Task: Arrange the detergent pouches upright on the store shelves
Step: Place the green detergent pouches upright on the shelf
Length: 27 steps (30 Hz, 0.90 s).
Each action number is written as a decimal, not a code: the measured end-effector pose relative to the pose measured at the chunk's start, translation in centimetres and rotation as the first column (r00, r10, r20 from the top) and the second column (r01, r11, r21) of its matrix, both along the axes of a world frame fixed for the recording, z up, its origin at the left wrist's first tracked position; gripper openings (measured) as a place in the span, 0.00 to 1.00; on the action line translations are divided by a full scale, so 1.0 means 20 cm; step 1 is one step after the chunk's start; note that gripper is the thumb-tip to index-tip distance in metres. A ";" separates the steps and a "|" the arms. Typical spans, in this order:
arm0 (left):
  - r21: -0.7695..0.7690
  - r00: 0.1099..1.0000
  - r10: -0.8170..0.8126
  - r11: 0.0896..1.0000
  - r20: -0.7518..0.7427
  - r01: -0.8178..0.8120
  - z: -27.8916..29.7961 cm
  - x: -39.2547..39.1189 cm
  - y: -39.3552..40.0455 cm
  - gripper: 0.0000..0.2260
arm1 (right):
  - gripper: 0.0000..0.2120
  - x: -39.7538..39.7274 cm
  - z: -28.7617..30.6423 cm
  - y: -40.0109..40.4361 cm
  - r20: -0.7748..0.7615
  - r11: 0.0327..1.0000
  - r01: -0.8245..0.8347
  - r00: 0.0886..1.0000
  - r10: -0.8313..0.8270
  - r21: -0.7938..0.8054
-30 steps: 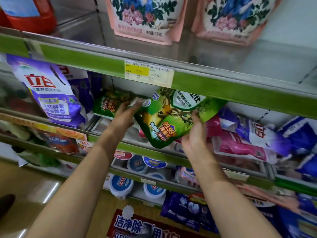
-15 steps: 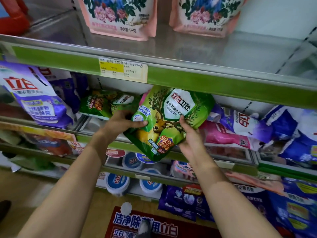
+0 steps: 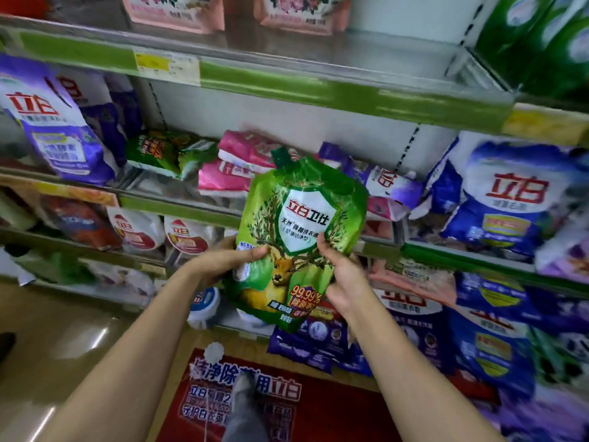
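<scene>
Hands grip one green pouch (image 3: 299, 237) upright in front of the middle shelf (image 3: 178, 204): left hand (image 3: 228, 261) at its nine o'clock edge, right hand (image 3: 342, 275) at four o'clock, fingers curled round it. Pink pouches (image 3: 236, 164) lie flat on that shelf, at the pouch's eleven o'clock.
</scene>
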State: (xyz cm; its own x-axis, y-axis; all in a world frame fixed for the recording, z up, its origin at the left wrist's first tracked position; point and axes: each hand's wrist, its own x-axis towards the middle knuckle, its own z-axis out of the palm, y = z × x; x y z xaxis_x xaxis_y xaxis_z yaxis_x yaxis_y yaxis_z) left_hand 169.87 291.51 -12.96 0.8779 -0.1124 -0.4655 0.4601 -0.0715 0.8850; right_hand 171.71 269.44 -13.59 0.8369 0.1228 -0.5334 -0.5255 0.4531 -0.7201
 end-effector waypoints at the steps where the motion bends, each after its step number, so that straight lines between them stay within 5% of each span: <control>1: -0.023 1.000 0.017 1.000 0.019 -0.017 0.01 -0.05 -0.06 0.48 | 0.29 -0.05 0.02 -0.06 0.027 1.000 -0.011 1.000 0.011 0.002; 5: -0.087 0.985 0.044 0.996 0.167 -0.030 0.09 -0.19 -0.26 0.36 | 0.27 -0.18 0.18 -0.25 0.173 0.999 -0.021 0.985 0.026 -0.032; 8: -0.121 0.949 0.069 0.992 0.307 -0.033 0.22 -0.23 -0.37 0.41 | 0.25 -0.23 0.39 -0.37 0.266 0.999 0.003 0.964 0.008 -0.042; 13: -0.235 0.799 0.212 0.968 0.562 -0.092 0.57 -0.25 -0.55 0.13 | 0.22 -0.24 0.83 -0.49 0.482 0.991 0.027 0.875 0.039 -0.130; 17: -0.421 0.693 0.405 0.893 0.597 -0.159 0.84 -0.20 -0.66 0.11 | 0.11 -0.15 1.18 -0.51 0.692 0.991 0.038 0.720 0.060 -0.126; 22: -0.544 0.668 0.507 0.820 0.544 -0.179 1.15 -0.02 -0.70 0.16 | 0.11 0.03 1.51 -0.51 0.808 0.977 0.144 0.588 0.046 -0.160; 27: -0.553 0.620 0.513 0.820 0.593 -0.150 1.38 0.25 -0.71 0.05 | 0.22 0.21 1.61 -0.55 0.745 0.958 0.104 0.653 0.136 -0.266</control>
